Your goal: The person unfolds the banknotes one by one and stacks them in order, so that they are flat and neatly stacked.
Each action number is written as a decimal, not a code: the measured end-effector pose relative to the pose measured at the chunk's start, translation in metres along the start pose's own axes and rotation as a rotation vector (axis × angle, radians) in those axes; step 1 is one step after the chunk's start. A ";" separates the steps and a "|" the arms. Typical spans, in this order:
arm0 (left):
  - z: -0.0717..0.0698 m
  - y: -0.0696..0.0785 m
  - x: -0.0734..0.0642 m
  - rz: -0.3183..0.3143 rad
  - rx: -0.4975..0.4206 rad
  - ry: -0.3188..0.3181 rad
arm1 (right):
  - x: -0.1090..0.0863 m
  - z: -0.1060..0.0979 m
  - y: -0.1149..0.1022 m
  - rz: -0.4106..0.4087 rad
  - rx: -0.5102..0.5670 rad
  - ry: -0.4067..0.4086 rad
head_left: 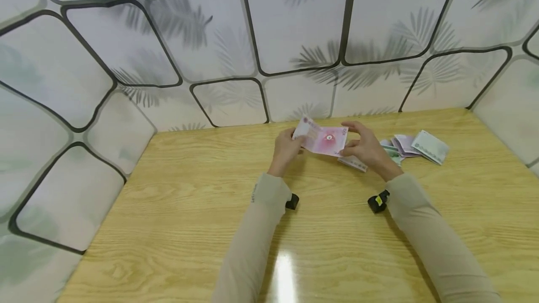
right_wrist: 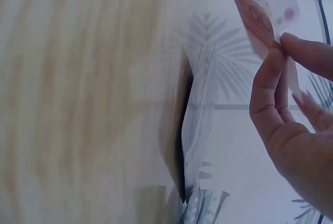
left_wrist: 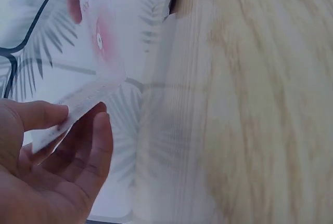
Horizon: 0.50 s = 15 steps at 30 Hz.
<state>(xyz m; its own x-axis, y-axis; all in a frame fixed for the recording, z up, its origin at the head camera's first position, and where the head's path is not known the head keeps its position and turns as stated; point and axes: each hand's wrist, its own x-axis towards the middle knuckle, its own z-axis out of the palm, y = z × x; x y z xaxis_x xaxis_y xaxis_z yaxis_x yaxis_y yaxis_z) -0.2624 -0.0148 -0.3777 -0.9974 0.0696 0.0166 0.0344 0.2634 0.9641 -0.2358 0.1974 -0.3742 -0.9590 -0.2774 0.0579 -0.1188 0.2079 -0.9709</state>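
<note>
A pink banknote [head_left: 330, 140], creased into two panels, is held up above the table between both hands. My left hand [head_left: 285, 151] pinches its left end, with the thumb on the near face and fingers behind, as the left wrist view shows. At the opposite end my right hand [head_left: 367, 148] grips the note [right_wrist: 254, 21] between thumb and fingertips. Below the right hand lies a pale folded banknote [head_left: 353, 163], partly covered by that hand in the head view.
To the right of the right hand lie a green banknote [head_left: 392, 154], purple folded notes [head_left: 405, 146] and a pale green folded note [head_left: 431, 147], overlapping each other. The wooden table [head_left: 181, 209] meets a patterned wall [head_left: 299, 27] at the back. Wrist cameras hang under both sleeves.
</note>
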 end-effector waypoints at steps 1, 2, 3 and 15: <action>-0.001 0.000 0.001 0.003 -0.021 0.017 | 0.000 -0.001 -0.001 0.014 -0.009 0.006; -0.003 -0.001 0.002 0.004 -0.042 0.032 | -0.001 -0.002 -0.001 0.028 -0.015 0.011; -0.004 -0.002 0.003 0.008 -0.061 0.041 | -0.001 -0.003 -0.001 0.039 -0.014 0.017; -0.024 -0.009 0.003 0.128 -0.133 -0.059 | -0.003 -0.009 -0.001 0.076 0.123 0.124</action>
<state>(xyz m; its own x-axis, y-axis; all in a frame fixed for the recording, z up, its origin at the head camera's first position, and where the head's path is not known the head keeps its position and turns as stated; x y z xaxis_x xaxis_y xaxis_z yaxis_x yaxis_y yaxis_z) -0.2673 -0.0399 -0.3802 -0.9800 0.1512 0.1293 0.1479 0.1191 0.9818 -0.2355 0.2063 -0.3714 -0.9893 -0.1460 0.0041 -0.0196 0.1051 -0.9943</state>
